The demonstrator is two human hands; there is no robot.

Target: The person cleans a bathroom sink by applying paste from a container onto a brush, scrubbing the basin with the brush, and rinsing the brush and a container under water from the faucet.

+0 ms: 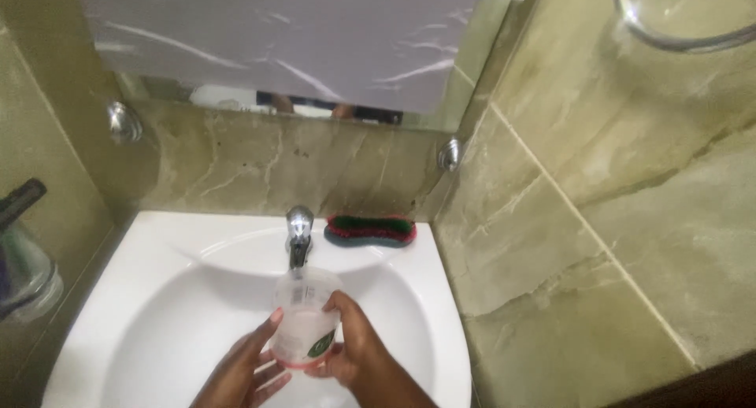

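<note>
A: Where is the cup [305,317] sitting right now?

B: It is being held over the sink [157,313], near the middle, straight under the tap [299,236]. It is a clear plastic cup with a reddish rim, and it is tilting, mouth facing up and away toward the tap spout, base pointing back toward the person.

A: So the long axis?

B: It is running near to far, leaning slightly left at the top. The spout is hanging just above the far lip of the cup, close to touching; I cannot tell whether water is flowing.

A: And the hands?

B: Both are closing on the cup. The right hand [354,349] is wrapping the right side, fingers curling over the wall and thumb near the base. The left hand [248,365] is coming in from the near left, fingertips pressing against the lower left side, palm partly open beneath it. Neither is spread flat.

A: Which one is nearer the tap?

B: The right one is reaching a bit farther up the cup, so it is lying closer to the spout.

A: Anything else around?

B: A red and green brush [370,230] is lying on the far rim, right of the tap. A mirror [283,38] is hanging above, greenish tiles [598,219] covering the right wall.
</note>
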